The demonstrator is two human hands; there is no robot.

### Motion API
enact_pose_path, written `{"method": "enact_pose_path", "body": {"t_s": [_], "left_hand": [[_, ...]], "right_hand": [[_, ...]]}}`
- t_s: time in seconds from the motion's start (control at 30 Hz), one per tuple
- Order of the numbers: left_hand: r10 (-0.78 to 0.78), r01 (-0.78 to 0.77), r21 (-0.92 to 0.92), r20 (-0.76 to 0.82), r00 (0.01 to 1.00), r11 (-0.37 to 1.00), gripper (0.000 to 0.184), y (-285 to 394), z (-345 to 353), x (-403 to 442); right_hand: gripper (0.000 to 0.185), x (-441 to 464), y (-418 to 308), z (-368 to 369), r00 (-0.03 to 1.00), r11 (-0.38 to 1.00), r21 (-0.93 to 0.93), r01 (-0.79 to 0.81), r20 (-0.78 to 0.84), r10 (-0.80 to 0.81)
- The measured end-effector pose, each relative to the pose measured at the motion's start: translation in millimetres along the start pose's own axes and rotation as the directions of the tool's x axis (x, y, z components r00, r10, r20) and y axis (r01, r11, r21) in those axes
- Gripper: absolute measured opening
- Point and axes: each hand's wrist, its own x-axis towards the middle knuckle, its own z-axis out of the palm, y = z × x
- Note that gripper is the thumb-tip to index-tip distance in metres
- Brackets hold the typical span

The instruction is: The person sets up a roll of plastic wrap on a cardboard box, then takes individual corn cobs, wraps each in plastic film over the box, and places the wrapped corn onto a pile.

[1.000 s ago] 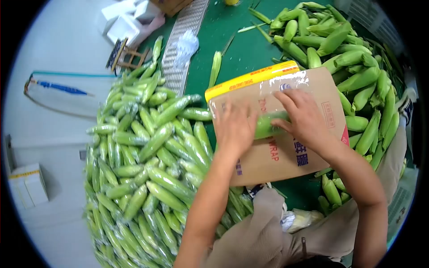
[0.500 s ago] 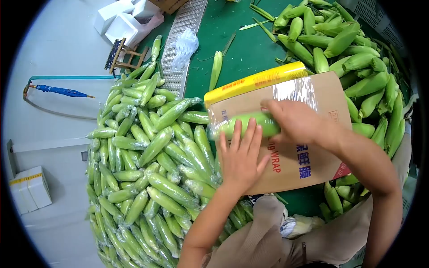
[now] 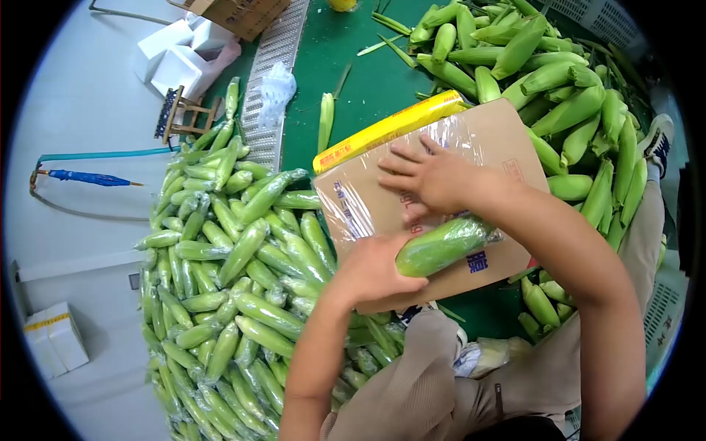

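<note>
An ear of corn [image 3: 445, 244] in its green husk, with shiny clear film around it, lies slanted over the lower part of a brown cardboard sheet [image 3: 515, 151]. My left hand [image 3: 376, 266] is closed around its left end. Above the corn, my right hand [image 3: 430, 175] is spread over the board with its fingers apart, holding nothing. Clear plastic film glistens on the board around those fingers. Along the board's upper edge lies a yellow roll of cling wrap [image 3: 390, 131]. My right forearm passes close to the corn's right end.
Film-wrapped corn [image 3: 257, 287] is heaped on the left, and unwrapped corn [image 3: 559, 103] on the right. A loose husked ear [image 3: 326, 123] lies on the green floor. Farther off are a small wooden stool [image 3: 187, 114], white foam boxes [image 3: 176, 66] and a blue umbrella [image 3: 92, 177].
The corn has come down the board toward me, and my left hand has gone from lying flat to gripping it. My right hand has let go of it and spread out. The view has shifted.
</note>
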Motion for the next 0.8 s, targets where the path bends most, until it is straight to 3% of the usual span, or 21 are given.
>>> {"method": "enact_pose_path", "body": {"t_s": [0.2,0.3,0.37,0.4,0.43,0.47,0.5,0.53,0.57,0.63,0.67,0.7,0.73,0.77,0.8], "left_hand": [[0.041,0.002,-0.098,0.432,0.901,0.995,0.06,9,9,6],[0.085,0.043,-0.157,0.722,0.686,0.987,0.059,28,34,0],[0.285,0.116,-0.447,0.727,0.625,0.887,0.056,19,91,-27],[0.367,0.252,-0.576,0.741,0.562,0.777,0.055,15,113,-31],[0.387,0.218,-0.568,0.748,0.538,0.794,0.056,18,128,-29],[0.406,0.184,-0.558,0.758,0.51,0.81,0.057,23,142,-26],[0.423,0.149,-0.546,0.769,0.478,0.824,0.058,28,153,-23],[0.345,0.122,-0.415,0.859,0.378,0.901,0.062,46,143,-15],[0.409,0.1,-0.483,0.821,0.399,0.87,0.064,40,159,-19],[0.525,0.03,-0.603,0.717,0.459,0.797,0.067,19,193,-19],[0.5,0.038,-0.584,0.725,0.473,0.811,0.072,19,166,-16],[0.558,0.055,-0.691,0.626,0.544,0.721,0.076,10,159,-22],[0.597,0.066,-0.784,0.522,0.609,0.617,0.081,1,155,-31],[0.611,0.07,-0.862,0.411,0.676,0.503,0.086,-6,151,-38],[0.567,0.194,-0.807,0.541,0.622,0.557,0.103,-11,139,-40]], "right_hand": [[0.092,-7,-8,14,0.997,0.998,0.012,0.068,0.031,-0.068],[0.093,-10,-10,11,0.999,0.999,-0.006,0.047,0.025,-0.047],[0.093,-10,-13,11,0.998,0.999,-0.014,0.041,0.037,-0.04],[0.093,-8,-12,11,0.998,0.999,-0.021,0.039,0.046,-0.038],[0.093,-8,-12,12,0.998,0.999,-0.028,0.035,0.054,-0.034],[0.084,-11,-17,17,0.984,0.996,-0.044,0.072,-0.157,-0.078],[0.079,-23,-22,20,0.976,0.993,0.065,0.101,-0.199,-0.087],[0.075,-38,-39,9,0.967,0.974,0.18,0.139,-0.239,-0.094],[0.071,-55,-59,-4,0.955,0.939,0.291,0.183,-0.277,-0.101],[0.064,-123,-89,-22,0.991,0.768,0.632,0.103,0.005,-0.137],[0.073,-151,-103,-44,0.955,0.775,0.628,-0.075,0.269,-0.126],[0.084,-183,-115,-38,0.915,0.642,0.72,-0.265,0.398,-0.07],[0.092,-216,-125,-27,0.918,0.605,0.719,-0.34,0.394,0.048],[0.087,-240,-129,-14,0.84,0.626,0.612,-0.482,0.526,0.133],[0.079,-266,-133,17,0.772,0.449,0.646,-0.618,0.606,0.192]]}}
